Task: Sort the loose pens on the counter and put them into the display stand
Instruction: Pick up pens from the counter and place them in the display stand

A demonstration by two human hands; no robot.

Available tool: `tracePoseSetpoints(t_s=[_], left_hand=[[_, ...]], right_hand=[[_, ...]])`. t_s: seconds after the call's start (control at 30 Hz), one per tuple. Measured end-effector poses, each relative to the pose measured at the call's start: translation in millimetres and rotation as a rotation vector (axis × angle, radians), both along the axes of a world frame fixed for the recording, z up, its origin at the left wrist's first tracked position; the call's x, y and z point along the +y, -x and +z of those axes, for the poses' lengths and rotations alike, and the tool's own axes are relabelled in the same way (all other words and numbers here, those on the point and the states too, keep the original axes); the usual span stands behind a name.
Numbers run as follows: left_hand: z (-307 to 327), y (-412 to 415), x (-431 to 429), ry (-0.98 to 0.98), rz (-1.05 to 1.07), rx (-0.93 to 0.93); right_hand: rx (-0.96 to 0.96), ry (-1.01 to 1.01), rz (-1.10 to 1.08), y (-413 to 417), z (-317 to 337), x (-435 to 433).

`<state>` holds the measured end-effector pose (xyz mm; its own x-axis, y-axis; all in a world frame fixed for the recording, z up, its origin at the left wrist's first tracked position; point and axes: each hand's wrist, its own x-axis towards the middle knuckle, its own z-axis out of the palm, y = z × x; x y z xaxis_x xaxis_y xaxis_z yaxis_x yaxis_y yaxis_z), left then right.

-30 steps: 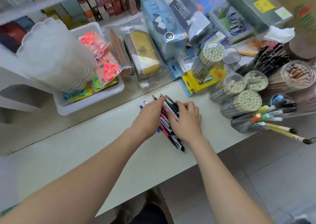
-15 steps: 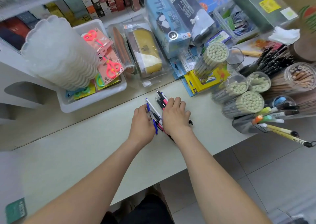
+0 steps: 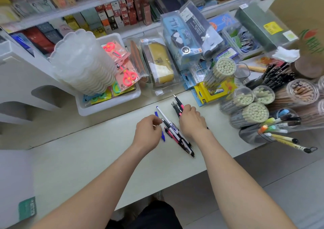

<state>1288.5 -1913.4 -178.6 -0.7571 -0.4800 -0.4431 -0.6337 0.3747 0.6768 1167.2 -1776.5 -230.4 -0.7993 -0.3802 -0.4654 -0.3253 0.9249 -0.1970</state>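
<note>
Several loose pens [image 3: 177,137], black, white and pink, lie in a slanted pile on the pale counter [image 3: 87,158] between my hands. My right hand [image 3: 192,122] grips a bunch of black and pink pens [image 3: 177,104] whose tips stick out toward the shelf. Left of the pile, my left hand [image 3: 149,132] pinches a blue pen [image 3: 163,136] with curled fingers; a white pen [image 3: 161,114] lies beside it. The display stand of clear tubes [image 3: 245,99] full of pencils stands at the right, with a dark cup of markers [image 3: 252,134] in front.
A white tray of scissors [image 3: 108,104] and a stack of translucent tubs [image 3: 80,62] stand at the back left. Packaged pencil cases [image 3: 157,66] and a yellow box [image 3: 210,90] line the back. The counter's front edge drops to a tiled floor [image 3: 280,185].
My hands have moved apart. The right hand has gathered a bunch of black and pink pens out of the pile, and the left hand has drawn the blue pen off to the left.
</note>
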Motion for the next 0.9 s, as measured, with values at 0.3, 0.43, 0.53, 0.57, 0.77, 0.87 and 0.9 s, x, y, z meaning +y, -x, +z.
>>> tracePoseSetpoints(t_s=[0.3, 0.43, 0.53, 0.57, 0.77, 0.87, 0.9], left_hand=[[38.1, -6.3, 6.4, -0.108, 0.136, 0.157], [48.7, -12.9, 4.4, -0.305, 0.144, 0.089], [62.8, -24.8, 0.4, -0.659, 0.215, 0.128], [66.4, -29.9, -1.2, -0.712, 0.231, 0.148], [78.7, -74.4, -21.3, -0.929, 0.373, 0.187], [87.5, -93.1, -31.8, -0.961, 0.416, 0.204], [90.5, -98.9, -35.9, -0.964, 0.434, 0.219]], right_hand=[[0.073, 0.300, -0.005, -17.6, 52.7, 4.0], [-0.002, 0.368, 0.031, -44.0, 74.6, -7.1], [-0.132, 0.464, 0.074, -78.1, 98.9, -18.7], [-0.177, 0.490, 0.082, -90.4, 105.2, -22.8], [-0.363, 0.727, -0.060, -143.8, 140.3, -47.7], [-0.451, 0.738, -0.069, -155.2, 155.8, -58.8], [-0.472, 0.736, -0.057, -156.8, 158.4, -62.8]])
